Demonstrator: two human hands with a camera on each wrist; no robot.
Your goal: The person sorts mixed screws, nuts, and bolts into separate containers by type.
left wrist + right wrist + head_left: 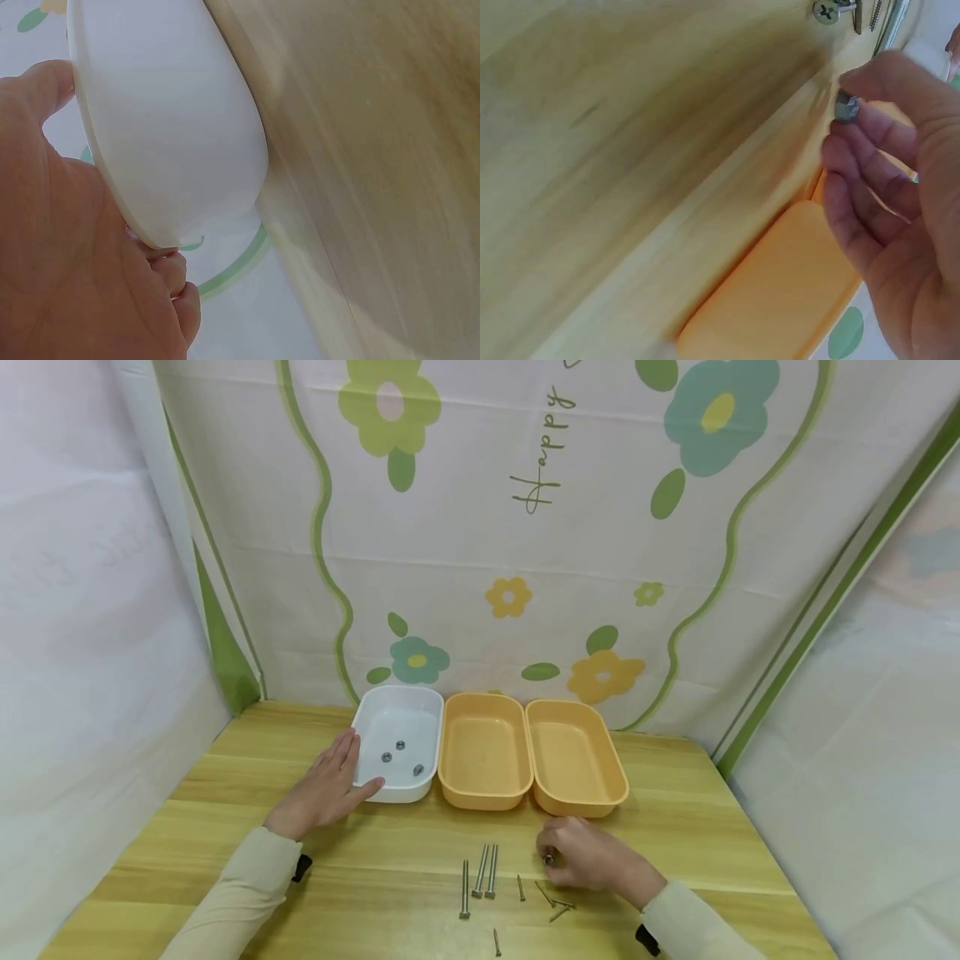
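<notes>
Right of the white tray (397,714), the right hand (588,856) is pinching a nut (846,109), probably light, hard, slippery, best held by its sides. The left hand (326,789), spread, is touching the tray.

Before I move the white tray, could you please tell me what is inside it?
Three metal nuts lie on the floor of the white tray. The left hand covers part of its near left edge; anything directly beneath that hand is hidden.
</notes>
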